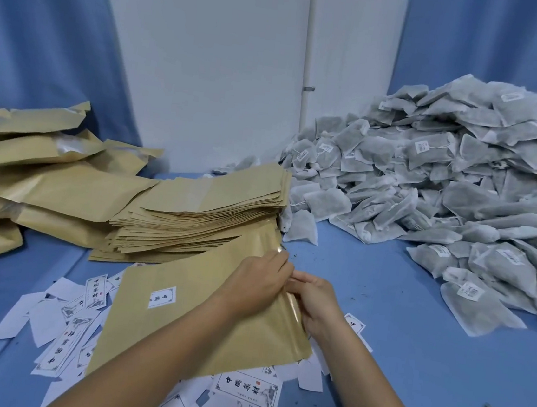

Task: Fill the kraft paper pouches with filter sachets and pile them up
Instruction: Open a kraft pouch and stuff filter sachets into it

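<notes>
Near: loose labels (245,391), scattered. On them, one labelled pouch (188,324), lying flat. Left hand (252,284) and right hand (316,303) both pinch its mouth at the right edge. Probably unfilled.
Mid: thick stack of empties (206,210).
Far left: filled pile (34,152), cut off.
Far right: sachets (460,190), large heap.
Most work remains. Fingertips overlap, so it is unclear whether the mouth is open.

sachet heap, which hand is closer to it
Right. The right hand holds the pouch mouth on the side toward the sachet heap; the left hand, beside it, is farther off.
</notes>
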Demonstrator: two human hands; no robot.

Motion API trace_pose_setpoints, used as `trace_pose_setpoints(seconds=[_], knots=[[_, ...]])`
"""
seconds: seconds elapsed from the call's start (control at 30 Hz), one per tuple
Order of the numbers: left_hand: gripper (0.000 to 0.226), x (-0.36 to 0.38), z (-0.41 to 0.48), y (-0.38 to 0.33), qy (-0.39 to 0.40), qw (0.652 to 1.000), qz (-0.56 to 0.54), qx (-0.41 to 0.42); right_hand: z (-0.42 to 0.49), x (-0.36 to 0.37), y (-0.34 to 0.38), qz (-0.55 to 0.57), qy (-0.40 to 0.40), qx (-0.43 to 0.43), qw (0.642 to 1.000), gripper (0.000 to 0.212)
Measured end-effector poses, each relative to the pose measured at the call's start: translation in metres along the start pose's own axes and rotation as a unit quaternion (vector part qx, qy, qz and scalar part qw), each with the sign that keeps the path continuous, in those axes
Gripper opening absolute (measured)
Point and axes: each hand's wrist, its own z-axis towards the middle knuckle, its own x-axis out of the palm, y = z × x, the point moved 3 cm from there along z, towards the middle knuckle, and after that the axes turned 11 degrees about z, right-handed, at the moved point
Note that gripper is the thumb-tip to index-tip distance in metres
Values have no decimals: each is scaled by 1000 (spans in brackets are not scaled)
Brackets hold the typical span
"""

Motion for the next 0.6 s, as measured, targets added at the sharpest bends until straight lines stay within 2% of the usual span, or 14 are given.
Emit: trace_pose_setpoints(seconds=[0.1,0.2,0.23,0.27,0.3,0.33,0.4,0.5,0.57,0.6], knots=[[20,-3,-1,4,-56,998,-33,-4,6,-7,0,-38,-69,-19,997,26],[20,-13,3,5,-91,994,-65,12,9,-18,11,-116,-157,-124,973,29],[20,-18,7,6,-97,993,-67,11,5,-13,17,-193,-159,-193,949,27],[19,-21,11,9,-101,993,-68,3,-2,-3,22,-285,-150,-267,908,21],[19,-25,16,13,-107,992,-71,-9,-7,9,23,-355,-123,-333,865,15],[19,-28,20,18,-117,990,-77,-25,-12,22,23,-399,-75,-366,838,12],[20,-36,26,26,-131,983,-111,-62,-16,46,18,-465,50,-349,812,17],[22,-47,31,29,-130,973,-184,-50,-17,65,35,-627,168,-211,731,23],[21,-56,34,24,-121,968,-220,-15,-20,66,50,-696,154,-103,694,40],[20,-60,36,23,-113,965,-236,-7,-19,70,49,-711,91,-72,693,45]])
